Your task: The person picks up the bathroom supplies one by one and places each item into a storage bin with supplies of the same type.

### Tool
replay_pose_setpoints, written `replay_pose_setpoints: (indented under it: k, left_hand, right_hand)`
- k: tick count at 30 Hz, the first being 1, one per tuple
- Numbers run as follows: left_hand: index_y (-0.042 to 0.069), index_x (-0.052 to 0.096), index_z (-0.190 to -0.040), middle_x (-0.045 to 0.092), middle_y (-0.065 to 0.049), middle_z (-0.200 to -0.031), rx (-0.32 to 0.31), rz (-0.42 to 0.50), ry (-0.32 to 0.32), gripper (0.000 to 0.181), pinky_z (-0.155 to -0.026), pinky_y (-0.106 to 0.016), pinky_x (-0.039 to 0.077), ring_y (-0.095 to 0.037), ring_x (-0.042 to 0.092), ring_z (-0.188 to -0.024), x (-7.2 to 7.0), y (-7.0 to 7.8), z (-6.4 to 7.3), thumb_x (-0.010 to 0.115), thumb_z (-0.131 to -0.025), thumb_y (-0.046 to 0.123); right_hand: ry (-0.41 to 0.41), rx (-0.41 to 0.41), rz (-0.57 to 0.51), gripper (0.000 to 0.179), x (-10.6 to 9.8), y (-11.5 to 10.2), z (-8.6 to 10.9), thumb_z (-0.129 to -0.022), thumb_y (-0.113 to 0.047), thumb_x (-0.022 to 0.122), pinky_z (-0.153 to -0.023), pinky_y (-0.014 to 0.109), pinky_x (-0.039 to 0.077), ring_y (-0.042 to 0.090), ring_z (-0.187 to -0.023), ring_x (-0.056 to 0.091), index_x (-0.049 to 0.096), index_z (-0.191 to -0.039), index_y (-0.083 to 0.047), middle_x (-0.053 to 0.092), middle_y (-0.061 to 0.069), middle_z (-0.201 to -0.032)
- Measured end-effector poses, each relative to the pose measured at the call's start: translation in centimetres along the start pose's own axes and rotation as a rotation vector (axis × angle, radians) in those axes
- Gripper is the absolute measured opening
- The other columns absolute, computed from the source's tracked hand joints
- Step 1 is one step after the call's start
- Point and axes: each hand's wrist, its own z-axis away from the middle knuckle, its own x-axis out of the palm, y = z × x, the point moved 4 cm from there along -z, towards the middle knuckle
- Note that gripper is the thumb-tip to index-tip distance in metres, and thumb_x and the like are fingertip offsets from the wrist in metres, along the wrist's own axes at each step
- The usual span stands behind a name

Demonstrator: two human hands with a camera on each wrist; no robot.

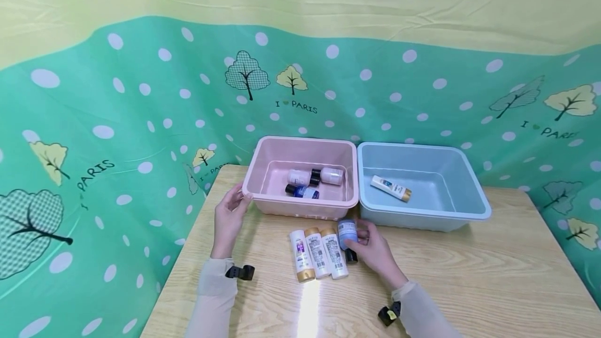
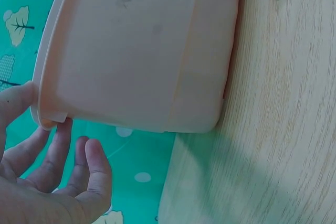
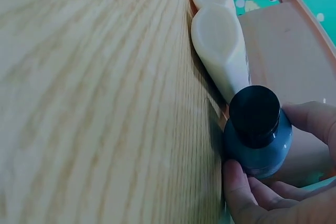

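A blue bottle with a black cap (image 1: 347, 233) lies at the right end of a row on the table, its cap toward the person. My right hand (image 1: 373, 248) grips it between thumb and fingers, which shows closely in the right wrist view around the bottle (image 3: 260, 153). My left hand (image 1: 230, 215) pinches the rim at the near left corner of the pink bin (image 1: 300, 207), thumb and fingers on the lip in the left wrist view. Beside the blue bottle lie a white bottle with a gold cap (image 1: 301, 255) and two more white bottles (image 1: 317, 253) with gold ends.
Two pale bottles (image 1: 331, 176) and a dark blue bottle (image 1: 302, 192) with black caps lie in the pink bin. A light blue bin (image 1: 422, 214) stands against it on the right, holding a white tube with a gold cap (image 1: 391, 188). A patterned curtain (image 1: 375, 87) hangs behind the table.
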Motion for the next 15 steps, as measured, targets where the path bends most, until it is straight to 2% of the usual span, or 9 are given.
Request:
replay_pose_setpoints:
  k: [15]
  left_hand:
    - [0.014, 0.058, -0.141, 0.064, -0.016, -0.13, 0.012, 0.001, 0.0, 0.05, -0.082, -0.018, 0.052, -0.024, 0.057, -0.11, 0.1, -0.3, -0.1, 0.071, -0.095, 0.03]
  right_hand:
    - [-0.057, 0.047, -0.122, 0.072, -0.5, -0.5, 1.1, -0.084, -0.01, 0.08, -0.078, 0.035, 0.057, 0.028, -0.095, 0.065, 0.041, -0.144, 0.003, 0.064, 0.025, -0.119]
